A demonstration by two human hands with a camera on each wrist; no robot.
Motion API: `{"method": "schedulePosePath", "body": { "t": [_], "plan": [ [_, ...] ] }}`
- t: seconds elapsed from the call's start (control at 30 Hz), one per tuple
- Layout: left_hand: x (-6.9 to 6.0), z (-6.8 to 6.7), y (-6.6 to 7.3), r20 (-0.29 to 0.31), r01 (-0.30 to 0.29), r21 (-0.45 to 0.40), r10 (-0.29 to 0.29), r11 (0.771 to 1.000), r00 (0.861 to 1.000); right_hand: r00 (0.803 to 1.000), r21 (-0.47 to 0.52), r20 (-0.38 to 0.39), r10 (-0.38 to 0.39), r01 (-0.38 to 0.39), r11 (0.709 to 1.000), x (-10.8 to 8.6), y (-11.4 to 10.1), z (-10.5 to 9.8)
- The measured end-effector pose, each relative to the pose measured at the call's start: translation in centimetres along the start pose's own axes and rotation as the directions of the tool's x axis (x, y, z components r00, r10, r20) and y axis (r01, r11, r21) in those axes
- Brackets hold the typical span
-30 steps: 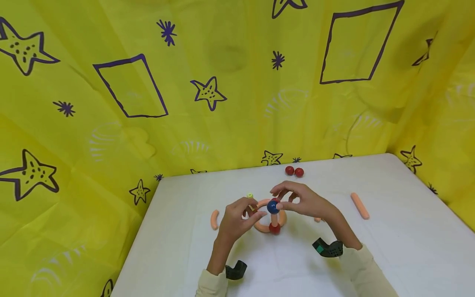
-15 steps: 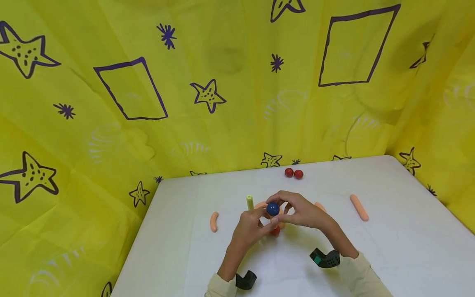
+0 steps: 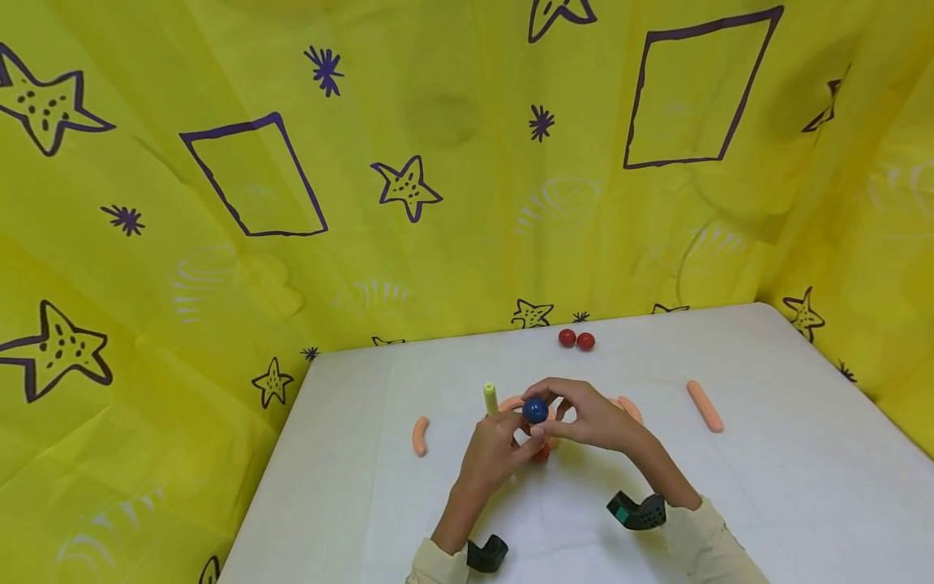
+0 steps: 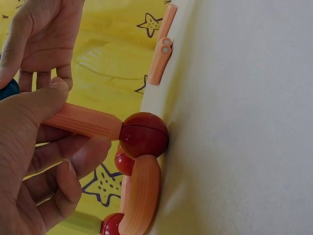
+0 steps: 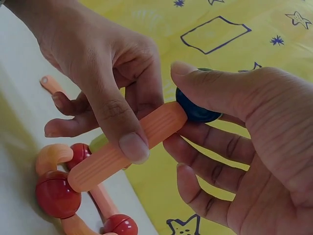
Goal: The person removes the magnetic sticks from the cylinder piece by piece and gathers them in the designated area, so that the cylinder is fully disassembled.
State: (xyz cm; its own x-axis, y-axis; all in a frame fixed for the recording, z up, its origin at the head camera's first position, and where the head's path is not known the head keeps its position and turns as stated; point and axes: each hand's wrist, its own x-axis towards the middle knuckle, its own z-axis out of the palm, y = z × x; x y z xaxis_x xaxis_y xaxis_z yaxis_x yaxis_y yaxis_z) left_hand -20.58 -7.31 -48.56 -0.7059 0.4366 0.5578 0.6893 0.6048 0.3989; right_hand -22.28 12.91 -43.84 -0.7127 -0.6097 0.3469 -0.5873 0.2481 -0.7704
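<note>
My left hand (image 3: 490, 454) pinches an orange magnetic building stick (image 5: 159, 128) between thumb and fingers. The stick's lower end meets a red ball (image 4: 145, 135) on the table, and a blue ball (image 3: 535, 410) caps its upper end. With thumb and fingertips, my right hand (image 3: 594, 415) holds that blue ball. Beneath both hands lies a ring of curved orange sticks (image 4: 142, 196) joined by red balls, partly hidden by the hands in the head view. A yellow-green stick (image 3: 490, 397) rises from the ring behind the left hand.
Two loose red balls (image 3: 576, 340) sit near the back of the white table (image 3: 350, 503). One curved orange stick (image 3: 420, 435) lies to the left, a straight orange stick (image 3: 704, 405) to the right. More orange sticks (image 3: 627, 408) show behind the right wrist. A yellow patterned sheet (image 3: 452, 268) encloses the table.
My left hand has moved right from beside the yellow-green stick to pinch the orange stick under the blue ball. My right hand stays at the blue ball, slightly lower than before.
</note>
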Motion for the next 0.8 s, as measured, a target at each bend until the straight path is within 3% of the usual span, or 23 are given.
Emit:
{"method": "schedulePosePath", "body": {
  "t": [0.33,0.8],
  "plan": [
    [0.05,0.09,0.06,-0.023,-0.025,0.058,0.026,0.998,0.999,1.000,-0.036,-0.023,-0.015,0.014,0.999,0.02,-0.07,0.10],
    [0.06,0.35,-0.02,-0.029,-0.020,0.050,0.021,0.999,0.999,0.996,-0.054,-0.087,-0.024,0.020,0.998,-0.03,0.09,0.58]
  ]
}}
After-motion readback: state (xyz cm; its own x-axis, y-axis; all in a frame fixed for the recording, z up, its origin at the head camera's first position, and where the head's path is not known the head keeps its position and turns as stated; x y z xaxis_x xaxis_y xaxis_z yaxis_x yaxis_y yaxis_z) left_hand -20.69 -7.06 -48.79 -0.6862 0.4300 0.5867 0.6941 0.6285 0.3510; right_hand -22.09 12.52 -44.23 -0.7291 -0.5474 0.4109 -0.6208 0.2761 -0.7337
